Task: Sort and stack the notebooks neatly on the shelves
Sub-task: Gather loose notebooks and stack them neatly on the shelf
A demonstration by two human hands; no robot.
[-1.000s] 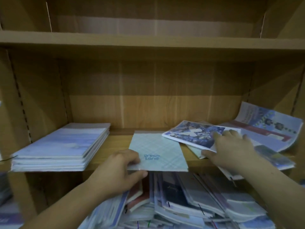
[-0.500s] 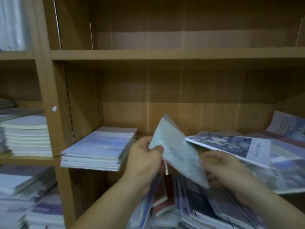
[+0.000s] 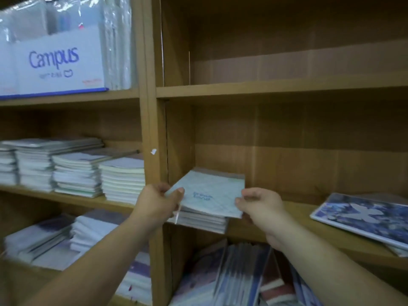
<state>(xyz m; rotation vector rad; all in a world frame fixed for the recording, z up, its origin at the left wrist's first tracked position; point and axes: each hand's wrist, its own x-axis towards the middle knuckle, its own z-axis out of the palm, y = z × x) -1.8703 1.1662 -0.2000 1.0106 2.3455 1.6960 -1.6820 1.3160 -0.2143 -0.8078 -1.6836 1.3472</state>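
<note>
Now | left hand (image 3: pixel 154 202), right hand (image 3: pixel 260 204) pinching teal notebook (image 3: pixel 212 193) | over stack (image 3: pixel 203 221) | wooden shelf (image 3: pixel 287 217)

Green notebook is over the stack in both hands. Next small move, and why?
Probably square it up and lower it flat: the green notebook, pinched by the left hand and right hand, lies skewed over the stack, its near corner overhanging.

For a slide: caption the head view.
Left hand and right hand hold a pale green notebook over a stack on a wooden shelf.
</note>
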